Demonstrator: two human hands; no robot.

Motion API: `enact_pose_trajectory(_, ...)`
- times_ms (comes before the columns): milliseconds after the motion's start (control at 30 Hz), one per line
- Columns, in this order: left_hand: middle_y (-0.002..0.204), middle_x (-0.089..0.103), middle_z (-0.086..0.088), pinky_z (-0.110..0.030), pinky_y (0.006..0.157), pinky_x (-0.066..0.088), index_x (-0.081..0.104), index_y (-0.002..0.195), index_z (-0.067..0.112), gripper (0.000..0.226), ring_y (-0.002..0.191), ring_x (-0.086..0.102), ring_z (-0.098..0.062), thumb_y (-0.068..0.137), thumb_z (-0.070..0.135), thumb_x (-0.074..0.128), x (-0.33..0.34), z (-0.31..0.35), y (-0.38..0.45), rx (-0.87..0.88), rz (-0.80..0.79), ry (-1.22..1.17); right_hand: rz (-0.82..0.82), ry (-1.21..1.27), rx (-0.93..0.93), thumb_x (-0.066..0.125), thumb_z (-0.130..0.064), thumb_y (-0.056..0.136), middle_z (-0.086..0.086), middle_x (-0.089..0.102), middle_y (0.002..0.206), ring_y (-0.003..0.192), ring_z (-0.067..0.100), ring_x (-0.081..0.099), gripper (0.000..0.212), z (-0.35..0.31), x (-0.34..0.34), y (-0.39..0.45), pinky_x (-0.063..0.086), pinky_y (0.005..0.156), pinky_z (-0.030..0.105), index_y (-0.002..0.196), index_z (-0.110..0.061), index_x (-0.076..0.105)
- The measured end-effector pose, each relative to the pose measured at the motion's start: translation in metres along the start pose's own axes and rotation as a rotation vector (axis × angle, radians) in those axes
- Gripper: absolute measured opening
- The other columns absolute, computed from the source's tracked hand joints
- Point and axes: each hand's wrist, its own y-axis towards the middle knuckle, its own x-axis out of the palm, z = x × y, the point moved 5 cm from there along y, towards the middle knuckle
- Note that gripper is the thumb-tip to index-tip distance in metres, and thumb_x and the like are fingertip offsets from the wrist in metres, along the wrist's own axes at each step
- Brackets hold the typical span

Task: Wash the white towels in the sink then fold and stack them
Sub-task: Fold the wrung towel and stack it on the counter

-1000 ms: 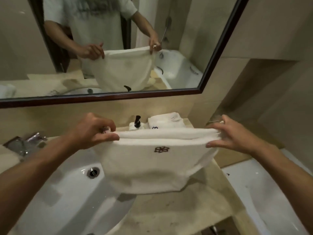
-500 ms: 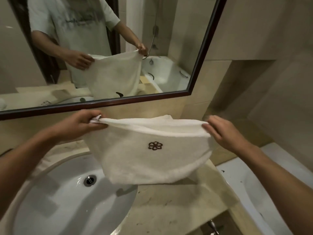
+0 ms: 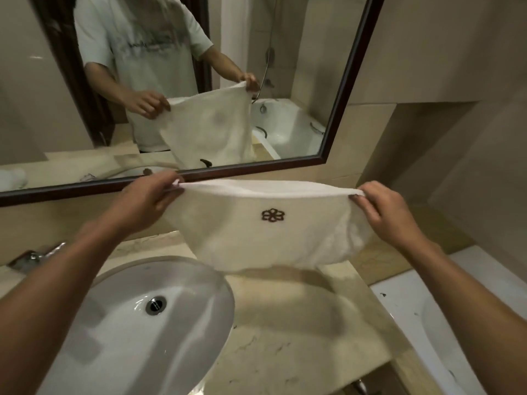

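The light was warm, dim and soft. A broad shadow lay on the beige marble counter (image 3: 299, 323) beneath the white embroidered towel (image 3: 265, 232). Pale glare streaked the white oval sink basin (image 3: 171, 323). The dark-framed mirror (image 3: 353, 81) bowed with wide-angle distortion, and near edges blurred slightly.

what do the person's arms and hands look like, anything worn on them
Both forearms are bare right up to the frame edge, with no sleeves reaching them. The left hand and right hand wear no gloves, and no watch, bracelet or ring shows. In the mirror, the person wears a light short-sleeved t-shirt with a faded print across the chest; its sleeves end above the elbows.
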Motion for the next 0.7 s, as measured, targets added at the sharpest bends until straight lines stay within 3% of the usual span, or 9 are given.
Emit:
enact_pose_trajectory(100,0.078,0.047,0.008,-0.034,0.058,0.038,0.042,0.084,0.034,0.022,0.071,0.050,-0.023,0.098,0.026,0.057,0.001,-0.003,-0.003,-0.052,-0.043,0.135,0.014,0.081,0.029,0.054,-0.028,0.102,0.003,0.057,0.080,0.071,0.021,0.052,0.026,-0.001,-0.007,-0.002,0.043,0.062,0.036,0.087,-0.008,0.062)
enact_pose_trajectory(167,0.076,0.047,0.009,-0.033,0.060,0.034,0.044,0.082,0.033,0.025,0.072,0.051,-0.023,0.098,0.022,0.058,0.004,0.002,-0.002,-0.091,-0.039,0.057,0.012,0.119,0.047,0.059,-0.023,0.100,0.006,0.059,0.080,0.071,0.022,0.053,0.022,-0.005,-0.007,-0.001,0.040,0.061,0.032,0.087,-0.005,0.064)
enact_pose_trajectory(233,0.079,0.051,0.004,-0.033,0.063,0.035,0.052,0.085,0.025,0.019,0.076,0.050,-0.020,0.100,0.013,0.056,0.008,0.002,0.001,-0.229,0.027,-0.133,-0.036,0.166,0.110,0.062,-0.025,0.098,0.008,0.060,0.081,0.074,0.025,0.055,0.024,-0.004,-0.005,-0.003,0.041,0.063,0.038,0.085,-0.005,0.064)
enact_pose_trajectory(367,0.075,0.057,0.002,-0.027,0.057,0.038,0.061,0.083,0.020,0.027,0.067,0.049,-0.011,0.098,0.005,0.045,0.021,0.021,0.001,-0.611,0.216,-0.816,-0.007,0.407,0.269,0.062,-0.030,0.098,0.013,0.064,0.086,0.082,0.033,0.061,0.027,-0.011,-0.013,-0.003,0.051,0.069,0.049,0.090,-0.004,0.063)
enact_pose_trajectory(433,0.073,0.057,0.003,-0.027,0.056,0.039,0.060,0.078,0.021,0.026,0.064,0.050,-0.010,0.095,0.009,0.045,0.021,0.041,0.008,-0.663,0.259,-0.895,-0.037,0.483,0.294,0.061,-0.033,0.098,0.015,0.065,0.090,0.084,0.034,0.063,0.030,-0.025,-0.017,0.001,0.053,0.071,0.051,0.092,-0.003,0.063)
enact_pose_trajectory(500,0.079,0.058,0.004,-0.025,0.059,0.042,0.061,0.082,0.024,0.007,0.066,0.052,-0.010,0.085,0.021,0.056,0.021,0.075,0.020,-0.544,0.157,-0.876,-0.103,0.522,0.282,0.061,-0.037,0.098,0.010,0.066,0.090,0.082,0.027,0.066,0.032,-0.047,-0.017,0.008,0.054,0.071,0.046,0.094,-0.006,0.064)
enact_pose_trajectory(533,0.087,0.061,0.005,-0.021,0.062,0.045,0.064,0.093,0.027,0.013,0.070,0.055,-0.008,0.080,0.028,0.063,0.024,0.097,0.027,-0.440,0.043,-0.832,-0.133,0.542,0.267,0.061,-0.038,0.097,0.007,0.066,0.089,0.080,0.022,0.066,0.033,-0.059,-0.018,0.014,0.053,0.070,0.041,0.095,-0.006,0.064)
enact_pose_trajectory(633,0.109,0.068,0.010,-0.013,0.076,0.051,0.061,0.128,0.032,0.064,0.091,0.066,0.000,0.070,0.042,0.088,0.044,0.160,0.048,-0.149,-0.357,-0.683,-0.231,0.653,0.181,0.064,-0.033,0.097,0.007,0.064,0.084,0.071,0.014,0.062,0.034,-0.098,-0.016,0.029,0.049,0.063,0.031,0.093,0.001,0.063)
enact_pose_trajectory(700,0.096,0.075,0.008,-0.026,0.079,0.055,0.071,0.114,0.026,0.044,0.085,0.069,-0.001,0.073,0.033,0.088,0.050,0.182,0.061,-0.050,-0.380,-0.658,-0.267,0.724,0.118,0.066,-0.023,0.096,0.009,0.063,0.079,0.066,0.011,0.059,0.026,-0.118,-0.015,0.035,0.046,0.057,0.024,0.091,0.002,0.062)
